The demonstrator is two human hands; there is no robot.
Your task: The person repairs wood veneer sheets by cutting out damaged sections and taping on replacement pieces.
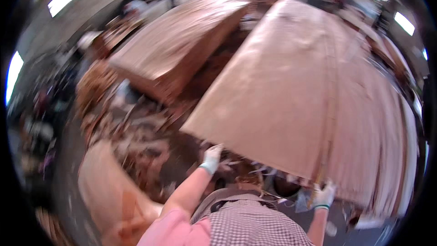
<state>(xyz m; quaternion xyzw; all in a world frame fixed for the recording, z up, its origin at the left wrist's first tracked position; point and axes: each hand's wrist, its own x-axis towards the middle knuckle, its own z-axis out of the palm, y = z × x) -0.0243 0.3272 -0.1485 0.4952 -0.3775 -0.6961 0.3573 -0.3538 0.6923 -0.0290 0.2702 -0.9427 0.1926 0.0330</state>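
Head view: brown scraps (148, 157) left of frame; sheet stack (182, 36) upper left; gloved left hand (212, 157) lower centre, at near edge of wide pinkish-brown sheet (273, 95), centre to right; gloved right hand (325, 195) lower right, same edge. Both grips blurred, can't tell closure or hold.

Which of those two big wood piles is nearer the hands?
The right pile: the left hand and right hand are at its near edge; the left pile stands farther off.
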